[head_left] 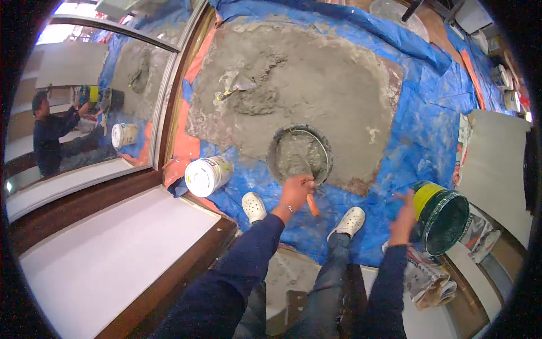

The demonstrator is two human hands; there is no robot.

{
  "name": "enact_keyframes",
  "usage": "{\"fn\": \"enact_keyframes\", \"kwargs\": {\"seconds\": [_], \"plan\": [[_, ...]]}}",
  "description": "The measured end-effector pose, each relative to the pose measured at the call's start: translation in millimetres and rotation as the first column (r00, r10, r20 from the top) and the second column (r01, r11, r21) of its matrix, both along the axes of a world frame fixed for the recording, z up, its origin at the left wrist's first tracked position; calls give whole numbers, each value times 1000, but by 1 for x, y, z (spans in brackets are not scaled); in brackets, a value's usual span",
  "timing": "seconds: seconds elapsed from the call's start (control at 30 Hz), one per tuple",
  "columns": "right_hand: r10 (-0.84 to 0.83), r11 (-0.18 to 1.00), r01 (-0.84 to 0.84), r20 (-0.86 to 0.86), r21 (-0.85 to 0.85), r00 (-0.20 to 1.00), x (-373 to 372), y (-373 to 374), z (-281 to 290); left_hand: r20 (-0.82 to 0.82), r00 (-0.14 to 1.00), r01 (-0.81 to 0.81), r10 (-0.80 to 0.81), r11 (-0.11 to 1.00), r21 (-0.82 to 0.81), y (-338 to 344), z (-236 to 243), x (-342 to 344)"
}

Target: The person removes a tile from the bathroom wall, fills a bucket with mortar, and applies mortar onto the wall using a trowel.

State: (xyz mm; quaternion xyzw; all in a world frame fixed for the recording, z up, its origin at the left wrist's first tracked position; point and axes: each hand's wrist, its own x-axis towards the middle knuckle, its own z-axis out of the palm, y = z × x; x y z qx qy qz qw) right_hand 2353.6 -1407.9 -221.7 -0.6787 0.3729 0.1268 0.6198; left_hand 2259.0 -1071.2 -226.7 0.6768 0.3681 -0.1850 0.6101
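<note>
My left hand (pixel 297 191) is closed on an orange-handled tool (pixel 314 206) at the near rim of a round bucket (pixel 300 151) of wet grey mortar; the tool's far end is hidden. The bucket rests at the near edge of a board coated with grey mortar (pixel 350 113). My right hand (pixel 403 219) is blurred beside a dark green bucket with a yellow band (pixel 443 217), lying tilted on the right; whether it touches the bucket I cannot tell. A tool with a yellow handle (pixel 223 96) lies in the mortar on the board.
Blue tarp (pixel 423 107) surrounds the board. A white bucket (pixel 200 176) stands left of my shoes. A wood-framed glass panel (pixel 84 90) on the left reflects a person and buckets. Pale panels (pixel 488 158) and crumpled sacks (pixel 423 282) lie to the right.
</note>
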Motion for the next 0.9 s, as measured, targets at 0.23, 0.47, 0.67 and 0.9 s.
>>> {"fn": "enact_keyframes", "kwargs": {"seconds": [0.23, 0.47, 0.67, 0.9], "plan": [[-1, 600, 76, 95, -797, 996, 43, -244, 59, -238, 886, 458, -399, 667, 587, 7, -51, 2], [309, 421, -4, 139, -907, 941, 45, -274, 39, -446, 895, 122, -1, 963, 242, -63, -84, -19], [520, 783, -487, -24, -386, 854, -72, -34, -45, -372, 911, -129, 176, 980, 150, -50, -127, -67], [652, 757, -589, -285, 283, 702, -129, 130, -11, -383, 919, 177, -95, 966, 186, -62, -12, -61]]}}
